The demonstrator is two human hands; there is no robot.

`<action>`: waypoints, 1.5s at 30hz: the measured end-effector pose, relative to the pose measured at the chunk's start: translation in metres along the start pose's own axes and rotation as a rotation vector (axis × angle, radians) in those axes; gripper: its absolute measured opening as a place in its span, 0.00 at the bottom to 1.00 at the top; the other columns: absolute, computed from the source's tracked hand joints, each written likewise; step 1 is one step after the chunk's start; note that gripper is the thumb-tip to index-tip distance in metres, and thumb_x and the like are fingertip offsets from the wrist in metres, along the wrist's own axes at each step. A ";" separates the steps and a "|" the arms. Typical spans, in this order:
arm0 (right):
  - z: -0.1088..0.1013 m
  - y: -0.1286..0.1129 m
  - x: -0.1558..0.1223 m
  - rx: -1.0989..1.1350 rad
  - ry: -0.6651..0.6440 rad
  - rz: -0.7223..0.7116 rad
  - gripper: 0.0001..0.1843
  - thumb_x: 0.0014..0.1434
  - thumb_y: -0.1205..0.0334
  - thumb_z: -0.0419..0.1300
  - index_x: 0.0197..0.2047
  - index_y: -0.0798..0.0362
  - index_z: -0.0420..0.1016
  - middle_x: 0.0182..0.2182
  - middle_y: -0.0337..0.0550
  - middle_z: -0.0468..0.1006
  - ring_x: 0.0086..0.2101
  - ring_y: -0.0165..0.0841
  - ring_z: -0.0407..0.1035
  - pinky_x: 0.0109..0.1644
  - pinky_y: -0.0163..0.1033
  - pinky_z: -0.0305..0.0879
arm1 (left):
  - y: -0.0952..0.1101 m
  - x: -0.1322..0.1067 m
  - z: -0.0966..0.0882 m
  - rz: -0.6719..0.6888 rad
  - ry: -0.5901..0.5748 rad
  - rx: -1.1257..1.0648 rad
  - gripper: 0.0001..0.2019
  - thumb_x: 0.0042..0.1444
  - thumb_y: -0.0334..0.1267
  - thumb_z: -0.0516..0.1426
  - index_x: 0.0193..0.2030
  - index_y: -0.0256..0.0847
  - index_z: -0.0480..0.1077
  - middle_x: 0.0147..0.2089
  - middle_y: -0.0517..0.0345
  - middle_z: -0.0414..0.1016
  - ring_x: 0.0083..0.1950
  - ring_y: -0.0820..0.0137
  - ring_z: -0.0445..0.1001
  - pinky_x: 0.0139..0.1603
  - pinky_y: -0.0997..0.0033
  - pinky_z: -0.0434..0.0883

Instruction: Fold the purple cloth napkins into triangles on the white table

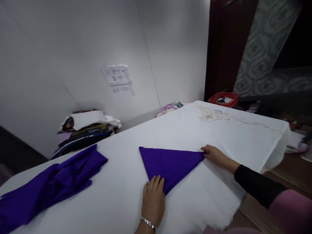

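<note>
Triangle-folded purple napkin [168,164] pinned: left hand [153,199] flat, fingers together; right hand [214,154] fingertips pressing tip; next fold probably needs corners aligned.

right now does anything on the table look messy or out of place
Only the purple pile at the left end of the table: it lies crumpled and loose, unlike the flat triangle touched by the left hand and right hand. Nothing looks spilled or damaged.

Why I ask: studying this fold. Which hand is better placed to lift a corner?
Probably the right hand: its fingertips sit on the side tip of the purple triangle, while the left hand lies flat on the near tip.
</note>
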State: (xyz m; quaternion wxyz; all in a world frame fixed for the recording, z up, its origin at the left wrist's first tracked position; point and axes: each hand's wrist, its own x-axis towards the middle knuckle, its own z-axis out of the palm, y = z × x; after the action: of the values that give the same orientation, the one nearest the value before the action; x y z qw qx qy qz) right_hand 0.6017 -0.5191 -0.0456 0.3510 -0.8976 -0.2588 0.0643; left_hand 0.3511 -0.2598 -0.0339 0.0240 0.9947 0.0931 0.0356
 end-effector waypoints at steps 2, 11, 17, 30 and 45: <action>0.000 0.002 0.000 -0.156 -0.040 -0.077 0.21 0.48 0.69 0.53 0.47 0.57 0.74 0.42 0.50 0.75 0.43 0.40 0.68 0.48 0.40 0.60 | -0.004 -0.005 0.000 -0.050 -0.005 -0.004 0.29 0.50 0.22 0.47 0.60 0.42 0.61 0.63 0.54 0.60 0.65 0.63 0.54 0.61 0.55 0.55; 0.003 0.000 0.002 -0.365 -0.155 -0.099 0.26 0.48 0.71 0.50 0.50 0.55 0.73 0.43 0.49 0.77 0.43 0.40 0.70 0.46 0.39 0.63 | -0.016 -0.017 0.000 -0.126 -0.011 -0.124 0.26 0.51 0.26 0.49 0.57 0.44 0.64 0.63 0.58 0.61 0.64 0.61 0.55 0.60 0.59 0.58; 0.000 0.007 -0.002 -0.457 -0.094 -0.212 0.25 0.47 0.71 0.49 0.49 0.56 0.73 0.43 0.51 0.76 0.43 0.43 0.71 0.46 0.45 0.66 | -0.019 -0.024 -0.012 -0.029 0.023 -0.207 0.19 0.58 0.46 0.50 0.54 0.45 0.67 0.59 0.56 0.66 0.63 0.58 0.57 0.61 0.52 0.56; 0.088 -0.155 -0.020 -0.157 -0.512 -0.694 0.36 0.60 0.44 0.50 0.66 0.50 0.47 0.65 0.49 0.45 0.63 0.42 0.36 0.64 0.54 0.38 | -0.065 0.075 0.001 0.002 -0.034 -0.103 0.24 0.60 0.42 0.47 0.62 0.37 0.55 0.68 0.49 0.50 0.68 0.60 0.43 0.65 0.49 0.44; 0.113 -0.131 -0.007 -0.200 -0.534 -0.712 0.34 0.62 0.42 0.45 0.67 0.46 0.43 0.66 0.46 0.41 0.64 0.44 0.34 0.63 0.58 0.29 | -0.150 0.153 0.015 -0.177 0.087 -0.449 0.28 0.50 0.22 0.48 0.59 0.40 0.61 0.63 0.53 0.59 0.67 0.65 0.49 0.66 0.59 0.51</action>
State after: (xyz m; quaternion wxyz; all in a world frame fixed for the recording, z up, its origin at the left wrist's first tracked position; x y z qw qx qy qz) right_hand 0.5072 -0.3744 -0.0432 0.1839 -0.7343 -0.6376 0.1434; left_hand 0.4745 -0.0846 -0.0465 0.2436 0.9499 0.1705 0.0961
